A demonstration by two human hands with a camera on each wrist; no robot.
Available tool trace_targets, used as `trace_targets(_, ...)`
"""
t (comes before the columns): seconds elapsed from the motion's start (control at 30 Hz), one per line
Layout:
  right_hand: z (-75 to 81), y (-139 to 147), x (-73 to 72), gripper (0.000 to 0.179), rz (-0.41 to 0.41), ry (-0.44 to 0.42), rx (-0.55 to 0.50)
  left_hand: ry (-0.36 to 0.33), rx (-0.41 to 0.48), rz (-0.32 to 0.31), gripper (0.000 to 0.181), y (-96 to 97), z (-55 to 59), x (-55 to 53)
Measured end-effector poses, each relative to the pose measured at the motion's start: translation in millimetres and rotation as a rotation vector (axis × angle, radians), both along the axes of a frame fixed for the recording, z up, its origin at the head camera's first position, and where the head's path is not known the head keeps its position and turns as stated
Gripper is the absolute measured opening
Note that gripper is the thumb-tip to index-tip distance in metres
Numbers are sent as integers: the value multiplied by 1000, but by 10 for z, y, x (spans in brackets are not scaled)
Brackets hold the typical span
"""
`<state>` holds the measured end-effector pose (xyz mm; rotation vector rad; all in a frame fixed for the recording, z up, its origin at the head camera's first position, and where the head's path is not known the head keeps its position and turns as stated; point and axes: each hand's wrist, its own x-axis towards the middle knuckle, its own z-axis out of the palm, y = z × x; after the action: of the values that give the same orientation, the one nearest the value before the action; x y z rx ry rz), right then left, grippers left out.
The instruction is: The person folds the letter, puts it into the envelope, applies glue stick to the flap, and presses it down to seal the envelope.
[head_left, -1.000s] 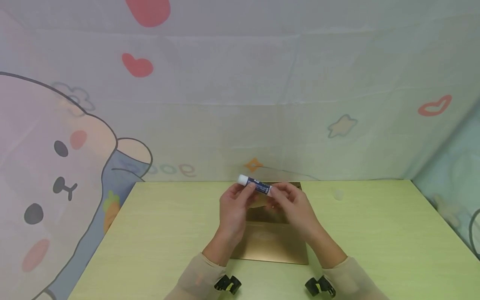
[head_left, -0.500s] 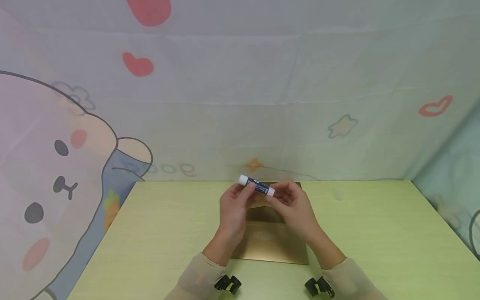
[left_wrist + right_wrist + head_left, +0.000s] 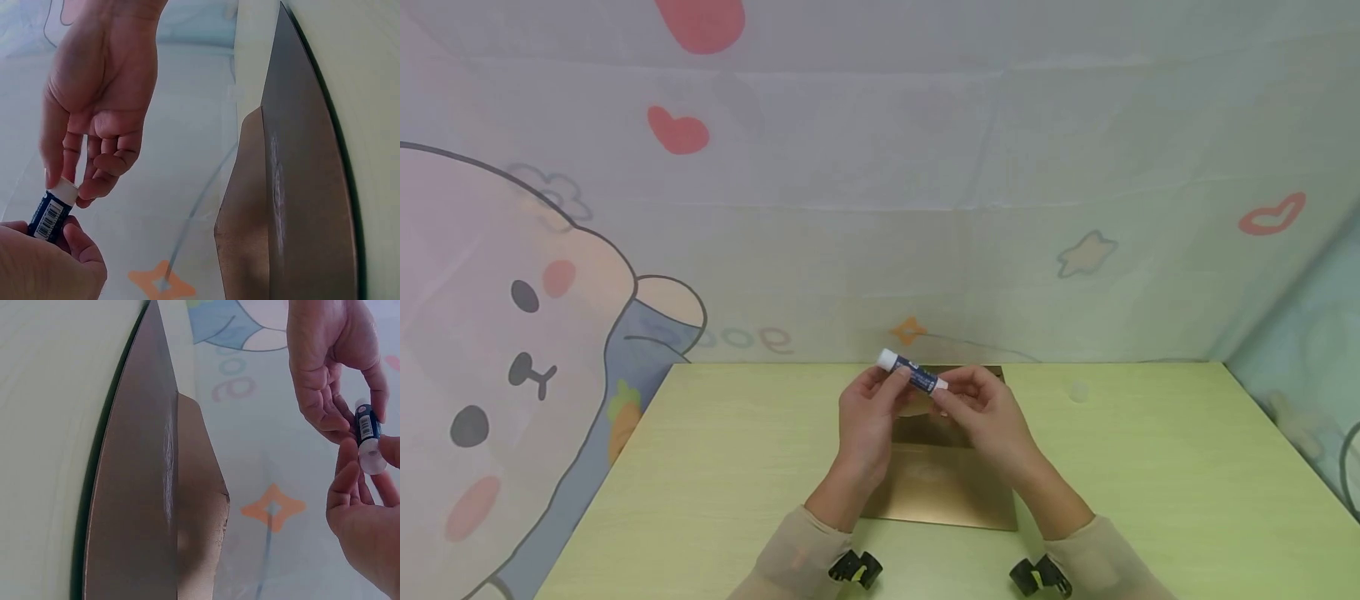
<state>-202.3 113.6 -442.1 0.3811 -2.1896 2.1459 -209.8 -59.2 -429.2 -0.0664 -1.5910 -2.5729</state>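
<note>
Above the table, both hands hold a glue stick [image 3: 917,374] with a dark blue printed label and white ends. It is tilted, its left end higher in the head view. My left hand [image 3: 867,421] grips the labelled barrel between thumb and fingers. At the lower right end, my right hand [image 3: 992,417] pinches the white end with thumb and fingertips. The left wrist view shows the barcode side of the glue stick [image 3: 50,219] between both hands. Below the hands lies a gold-brown envelope [image 3: 940,492], its flap raised; forearms and hands cover part of it.
A small whitish round thing [image 3: 1078,390] lies on the pale yellow-green table [image 3: 1150,475], right of the hands. Behind the table hangs a printed cloth [image 3: 850,250] with hearts and a cartoon animal. A dark cable [image 3: 1347,467] shows at the right edge.
The right thumb and fingers have shifted around the white end of the glue stick, loosening half a second ago and closing on it again. The left hand has barely moved.
</note>
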Motion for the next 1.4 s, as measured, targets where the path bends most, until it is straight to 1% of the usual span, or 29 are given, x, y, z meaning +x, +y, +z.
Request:
trace_targets(0.1,-20,-11,11,30,-13,61,-2,0,7,0,21,0,8,6)
trace_targets(0.2,-23,-22,17,34,-22,76,-3,-1,9,2,21,-2,16,9)
trace_targets(0.27,-17,-27,12,34,-20,45,-5,-2,6,6,21,-6,18,8)
trace_targets(0.43,3,-34,-17,31,5,-83,-27,-6,-12,16,22,-13,19,3)
trace_targets(0.53,16,-38,-16,30,14,-105,-50,-8,-16,13,22,-15,17,0)
trace_targets(0.63,16,-36,0,26,4,-70,-50,-8,-22,12,22,-20,9,-2)
trace_targets(0.83,-16,-45,27,28,-41,86,0,3,-18,8,23,-21,7,7)
trace_targets(0.93,-22,-50,31,30,-56,118,14,2,-20,8,23,-23,11,8)
trace_targets(1.03,-16,-52,23,31,-51,81,8,2,-25,11,24,-29,15,8)
trace_targets(1.17,0,-52,5,30,-22,-40,-31,-1,-29,11,23,-29,16,4)
trace_targets(1.23,6,-55,-5,30,-8,-86,-55,-2,-29,10,23,-26,13,0)
trace_targets(1.3,14,-56,0,29,5,-104,-75,0,-29,9,23,-24,14,3)
trace_targets(1.4,18,-54,13,24,-1,-78,-70,4,-26,8,23,-22,11,6)
